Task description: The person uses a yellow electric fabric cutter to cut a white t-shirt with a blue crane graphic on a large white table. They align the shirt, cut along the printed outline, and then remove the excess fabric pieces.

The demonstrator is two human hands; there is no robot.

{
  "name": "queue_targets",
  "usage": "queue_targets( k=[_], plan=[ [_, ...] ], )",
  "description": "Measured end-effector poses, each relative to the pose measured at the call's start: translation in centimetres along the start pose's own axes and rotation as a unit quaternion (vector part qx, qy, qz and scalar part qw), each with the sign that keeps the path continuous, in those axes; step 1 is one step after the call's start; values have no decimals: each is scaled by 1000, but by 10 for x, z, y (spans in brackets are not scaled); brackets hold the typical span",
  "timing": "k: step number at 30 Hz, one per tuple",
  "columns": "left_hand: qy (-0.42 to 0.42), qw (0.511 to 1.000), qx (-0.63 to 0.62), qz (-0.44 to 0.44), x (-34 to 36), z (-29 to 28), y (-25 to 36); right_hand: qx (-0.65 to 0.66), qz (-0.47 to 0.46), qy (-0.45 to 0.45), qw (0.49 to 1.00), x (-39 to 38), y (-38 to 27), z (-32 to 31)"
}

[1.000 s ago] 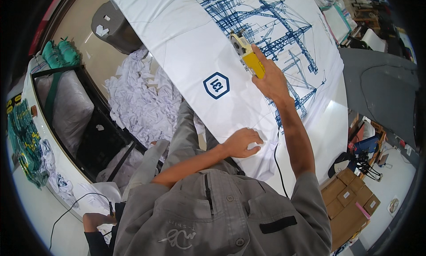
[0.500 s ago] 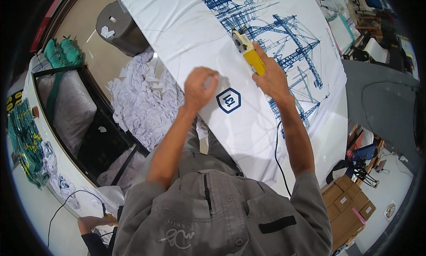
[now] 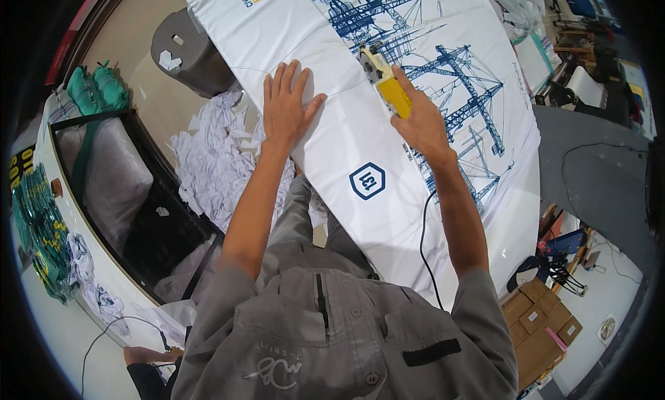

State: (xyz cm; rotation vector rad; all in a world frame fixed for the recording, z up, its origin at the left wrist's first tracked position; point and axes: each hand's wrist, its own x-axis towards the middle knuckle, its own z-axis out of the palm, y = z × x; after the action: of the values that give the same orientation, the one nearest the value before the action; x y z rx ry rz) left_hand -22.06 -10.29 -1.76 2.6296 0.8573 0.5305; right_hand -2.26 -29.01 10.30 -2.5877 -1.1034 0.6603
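Note:
My right hand [image 3: 421,128] grips a yellow electric fabric cutter [image 3: 390,90], its round blade head facing away from me on white fabric [image 3: 329,133]. The fabric carries a blue printed crane drawing [image 3: 460,102] on its right part and a blue hexagon badge [image 3: 367,181] nearer me. My left hand [image 3: 286,108] rests flat on the plain white part, near the left edge, fingers spread, holding nothing. From the cutter a black cord [image 3: 424,244] trails back toward my body. Whether the blade touches the cloth I cannot tell.
White fabric scraps [image 3: 216,154] heap on the floor left of the table, near a grey-brown stool [image 3: 190,54]. A black-framed bin [image 3: 156,223] holds plastic-wrapped material. Another person's hand [image 3: 149,356] shows at lower left. Cardboard boxes [image 3: 537,324] are stacked at lower right.
My left hand has gone from curled and lifted to flat on the fabric, a little farther and to the left. The printed fabric has shifted toward me; the cutter has barely moved.

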Motion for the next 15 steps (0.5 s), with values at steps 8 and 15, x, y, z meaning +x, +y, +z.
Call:
queue_targets(
  k=[8,15],
  plan=[
    [-25,1000,-6,-16,0,-2,2,4,-6,0,1000,29,-12,2],
    [-20,999,-23,-25,0,-7,5,17,-37,10,999,62,-29,2]
  ],
)
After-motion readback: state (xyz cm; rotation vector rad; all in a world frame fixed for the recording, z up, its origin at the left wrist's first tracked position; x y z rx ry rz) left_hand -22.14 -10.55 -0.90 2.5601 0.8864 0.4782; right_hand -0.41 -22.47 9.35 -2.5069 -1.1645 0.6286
